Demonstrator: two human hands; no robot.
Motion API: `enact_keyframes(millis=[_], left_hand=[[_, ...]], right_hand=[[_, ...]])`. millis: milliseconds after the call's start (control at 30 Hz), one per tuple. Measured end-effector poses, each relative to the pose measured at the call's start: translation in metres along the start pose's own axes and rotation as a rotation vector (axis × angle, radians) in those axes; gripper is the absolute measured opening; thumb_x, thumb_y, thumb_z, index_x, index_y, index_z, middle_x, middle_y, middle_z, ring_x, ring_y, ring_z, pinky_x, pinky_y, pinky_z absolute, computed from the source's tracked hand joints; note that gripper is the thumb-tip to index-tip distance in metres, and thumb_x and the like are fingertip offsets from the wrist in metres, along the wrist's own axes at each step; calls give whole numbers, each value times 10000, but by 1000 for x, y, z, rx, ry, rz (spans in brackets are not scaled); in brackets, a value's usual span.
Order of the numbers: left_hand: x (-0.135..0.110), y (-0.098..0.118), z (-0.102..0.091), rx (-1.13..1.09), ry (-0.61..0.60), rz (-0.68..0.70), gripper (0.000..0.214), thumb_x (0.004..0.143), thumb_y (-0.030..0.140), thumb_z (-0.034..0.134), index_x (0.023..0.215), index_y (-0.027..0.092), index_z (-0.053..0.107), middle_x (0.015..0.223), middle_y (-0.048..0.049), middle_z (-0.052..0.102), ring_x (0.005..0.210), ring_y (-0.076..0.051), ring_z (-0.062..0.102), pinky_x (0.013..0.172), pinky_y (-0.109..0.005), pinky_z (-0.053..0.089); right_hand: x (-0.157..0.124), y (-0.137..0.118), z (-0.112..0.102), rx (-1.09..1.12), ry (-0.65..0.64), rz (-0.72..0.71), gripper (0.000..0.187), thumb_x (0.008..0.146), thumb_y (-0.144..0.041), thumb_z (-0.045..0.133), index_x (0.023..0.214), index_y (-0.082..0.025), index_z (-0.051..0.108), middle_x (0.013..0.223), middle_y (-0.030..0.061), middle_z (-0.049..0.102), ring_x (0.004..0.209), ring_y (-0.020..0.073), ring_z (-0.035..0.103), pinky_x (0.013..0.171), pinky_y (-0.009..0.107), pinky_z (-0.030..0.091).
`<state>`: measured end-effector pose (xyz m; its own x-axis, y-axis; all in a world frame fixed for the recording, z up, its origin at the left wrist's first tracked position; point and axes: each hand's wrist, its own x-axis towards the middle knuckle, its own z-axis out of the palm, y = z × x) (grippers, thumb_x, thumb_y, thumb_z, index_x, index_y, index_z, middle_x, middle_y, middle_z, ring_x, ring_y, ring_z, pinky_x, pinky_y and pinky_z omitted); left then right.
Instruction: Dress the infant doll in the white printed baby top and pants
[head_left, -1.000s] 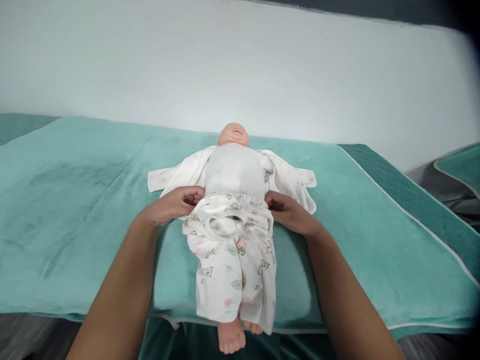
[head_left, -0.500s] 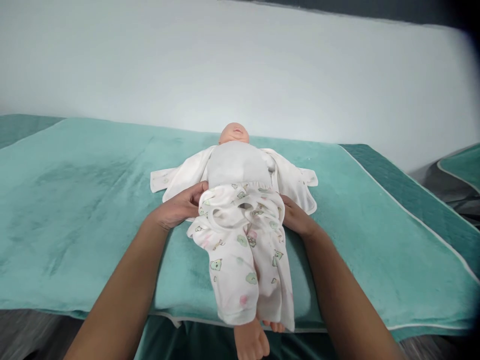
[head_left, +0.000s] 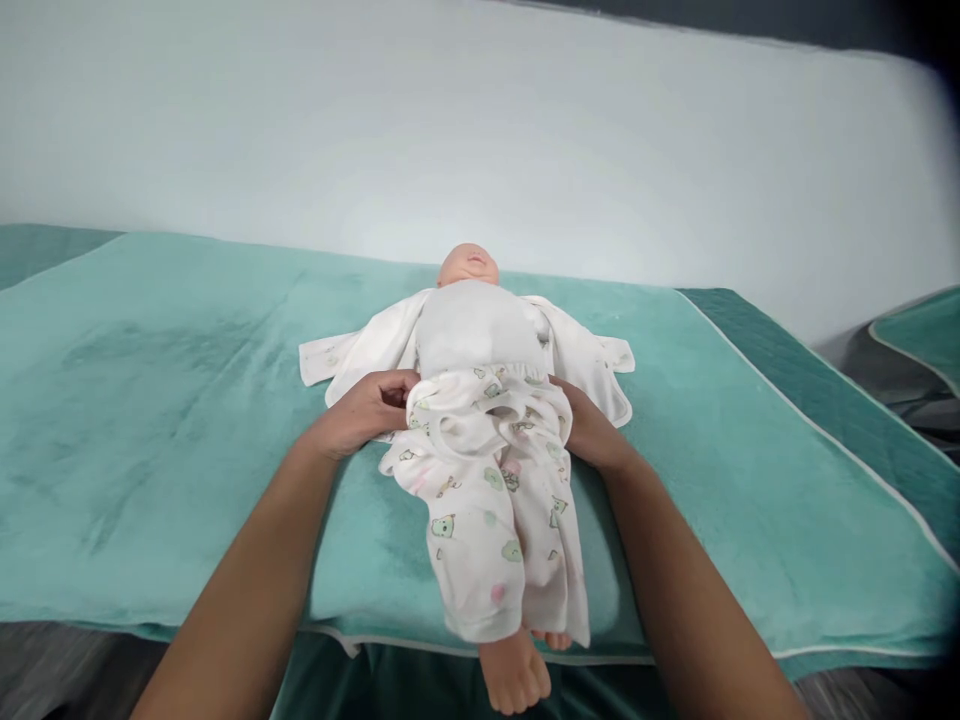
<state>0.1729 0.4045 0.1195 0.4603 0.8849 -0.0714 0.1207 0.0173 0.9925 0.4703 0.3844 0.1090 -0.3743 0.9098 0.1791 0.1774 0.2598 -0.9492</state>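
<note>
A baby doll (head_left: 470,264) lies on its back, head toward the wall, in a white top (head_left: 480,325). Printed baby pants (head_left: 480,520) cover its legs, bunched at the hips with openings in the fabric below the waistband. My left hand (head_left: 367,408) is closed at the left side of the waist, thumb and curled fingers on the pants' edge. Against the opposite side of the waist lies my right hand (head_left: 589,425), its fingers hidden behind the pants and the doll. One foot (head_left: 514,675) sticks out of a pant leg past the mat's front edge; the other shows partly.
The doll rests on a padded teal mat (head_left: 187,450) with pale piping. A white jacket (head_left: 382,335) is spread under the doll, sleeves out to both sides. Behind stands a pale wall (head_left: 450,130). Another teal padded piece (head_left: 926,335) is at far right.
The pants and the doll's legs have shifted slightly to the right, and the protruding foot moved with them. Both hands remain at the waist.
</note>
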Motion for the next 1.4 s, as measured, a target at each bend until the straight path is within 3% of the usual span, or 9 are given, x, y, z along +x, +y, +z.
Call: enact_keyframes(millis=[133, 300, 500, 667, 800, 1067, 1233, 1400], left_hand=[[0, -4, -4, 14, -62, 10, 204, 693, 274, 795, 751, 156, 639, 806, -16, 625, 788, -172, 601, 704, -273, 485], [0, -10, -5, -69, 3, 67, 178, 696, 233, 778, 721, 159, 618, 1014, -54, 662, 916, -204, 627, 809, -305, 503], [0, -5, -1, -81, 110, 131, 172, 681, 220, 776, 703, 166, 615, 1288, -81, 588, 1118, -238, 584, 910, -314, 490], [2, -6, 1, -139, 161, 50, 190, 638, 194, 776, 730, 168, 611, 962, -38, 679, 774, -158, 614, 686, -265, 497], [4, -7, 4, -235, 249, 64, 230, 619, 189, 769, 704, 187, 555, 659, 50, 567, 537, -80, 476, 520, -204, 400], [14, -6, 15, -263, 350, 71, 246, 738, 306, 721, 786, 218, 497, 662, 55, 552, 551, -95, 493, 493, -201, 369], [19, -5, 20, -248, 403, 37, 221, 788, 356, 667, 828, 230, 491, 672, 55, 527, 549, -101, 476, 485, -211, 359], [22, 0, 28, -210, 569, -22, 197, 795, 353, 637, 813, 224, 489, 671, 50, 485, 570, -106, 446, 482, -215, 346]], right_hand=[[2, 0, 1, 7, -17, -8, 409, 782, -377, 775, 1166, -263, 694, 1189, 57, 708, 1188, 284, 602, 1043, 425, 456], [4, -3, 3, 25, -35, 2, 417, 805, -398, 754, 1191, -260, 675, 1212, 55, 697, 1238, 284, 569, 1080, 434, 428], [3, 0, 1, 57, -16, 53, 445, 773, -390, 783, 1187, -271, 669, 1255, 47, 677, 1243, 277, 563, 1112, 445, 399], [3, 1, 0, 58, -17, 52, 467, 763, -393, 789, 1193, -266, 655, 1251, 49, 678, 1236, 273, 563, 1068, 425, 439], [3, 3, 3, 109, -6, 70, 433, 801, -370, 753, 1208, -265, 649, 1216, 42, 695, 1183, 250, 595, 1027, 397, 464], [13, 10, 16, 361, 244, 201, 341, 774, -471, 734, 1021, -239, 705, 997, 57, 754, 958, 256, 686, 831, 385, 543], [18, 7, 19, 251, 471, 225, 313, 712, -499, 753, 868, -242, 668, 867, 40, 737, 871, 246, 662, 749, 363, 533], [18, 7, 22, 229, 642, 230, 271, 720, -455, 696, 876, -243, 634, 792, 21, 697, 820, 234, 636, 704, 354, 513]])
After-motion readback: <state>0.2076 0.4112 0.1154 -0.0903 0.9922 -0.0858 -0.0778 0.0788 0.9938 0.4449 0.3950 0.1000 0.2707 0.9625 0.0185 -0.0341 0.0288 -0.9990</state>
